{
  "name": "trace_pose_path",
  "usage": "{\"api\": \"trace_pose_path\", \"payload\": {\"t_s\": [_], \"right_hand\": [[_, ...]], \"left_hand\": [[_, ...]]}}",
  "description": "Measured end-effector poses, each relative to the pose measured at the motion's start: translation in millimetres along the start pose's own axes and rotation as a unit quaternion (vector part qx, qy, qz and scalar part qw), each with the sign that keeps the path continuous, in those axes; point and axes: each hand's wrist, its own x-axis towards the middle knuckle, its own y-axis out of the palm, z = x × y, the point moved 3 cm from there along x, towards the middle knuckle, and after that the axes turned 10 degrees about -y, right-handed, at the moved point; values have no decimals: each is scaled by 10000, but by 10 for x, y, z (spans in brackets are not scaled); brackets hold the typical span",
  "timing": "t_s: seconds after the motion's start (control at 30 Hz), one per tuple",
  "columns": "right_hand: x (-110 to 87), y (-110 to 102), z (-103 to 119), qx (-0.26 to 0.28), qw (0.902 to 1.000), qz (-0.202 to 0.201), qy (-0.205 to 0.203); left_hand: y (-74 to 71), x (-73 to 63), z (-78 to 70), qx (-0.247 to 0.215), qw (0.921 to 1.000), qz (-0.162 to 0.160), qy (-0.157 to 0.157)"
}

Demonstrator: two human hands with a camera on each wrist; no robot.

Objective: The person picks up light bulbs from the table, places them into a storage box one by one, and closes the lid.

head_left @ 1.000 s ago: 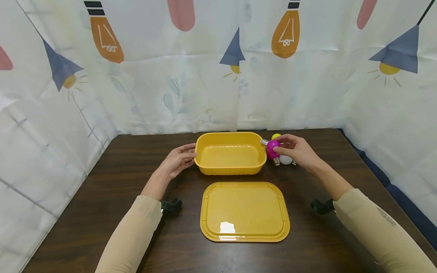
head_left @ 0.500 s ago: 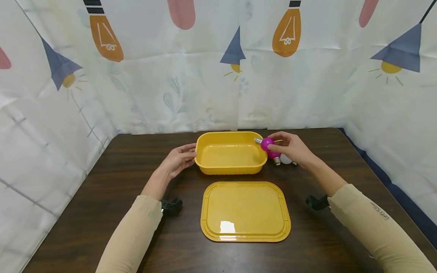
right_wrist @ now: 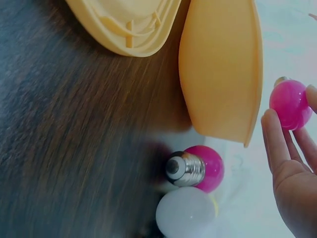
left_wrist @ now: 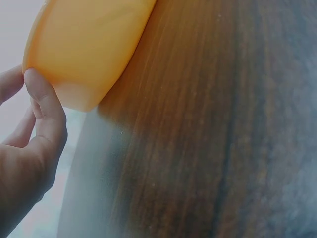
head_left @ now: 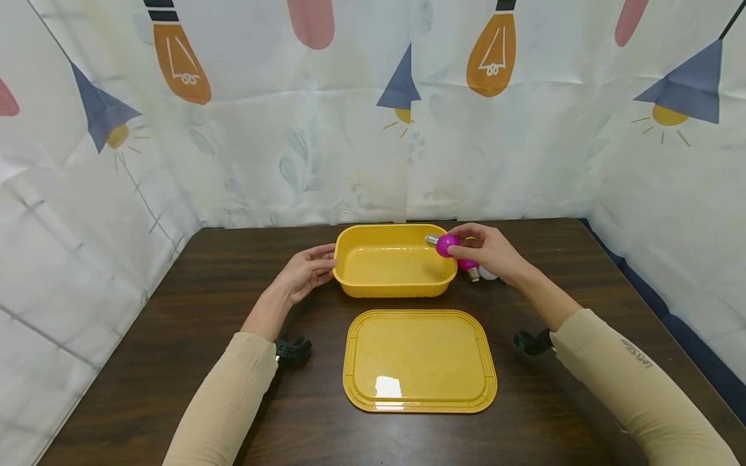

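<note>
In the head view a yellow rectangular tub [head_left: 396, 290] stands on the dark table. My left hand [head_left: 303, 275] is at its left end, relaxed fingertips touching the outside near the rim; the left wrist view shows the thumb [left_wrist: 42, 94] at the tub's corner. My right hand [head_left: 484, 249] pinches a magenta light bulb [head_left: 447, 245] between thumb and fingers, over the tub's right end, its silver screw base pointing left. Another magenta bulb [right_wrist: 213, 168] lies beside the tub's right end, next to a white bulb [right_wrist: 185, 213].
A flat yellow lid [head_left: 419, 362] lies on the table [head_left: 280, 414] in front of the tub. A bit of yellow [right_wrist: 214, 203] shows behind the white bulb. Printed white fabric [head_left: 350, 155] hangs behind and at both sides of the table.
My right hand has moved left with the magenta bulb, from beside the tub to over its right end. The left hand has stayed at the tub's left end.
</note>
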Motion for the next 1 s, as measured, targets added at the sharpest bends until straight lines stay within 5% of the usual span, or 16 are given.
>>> {"api": "trace_pose_path", "payload": {"t_s": [1.0], "right_hand": [[307, 311, 163, 213, 9991, 347, -121]], "left_hand": [[-33, -2, 43, -83, 9999, 31, 102]]}}
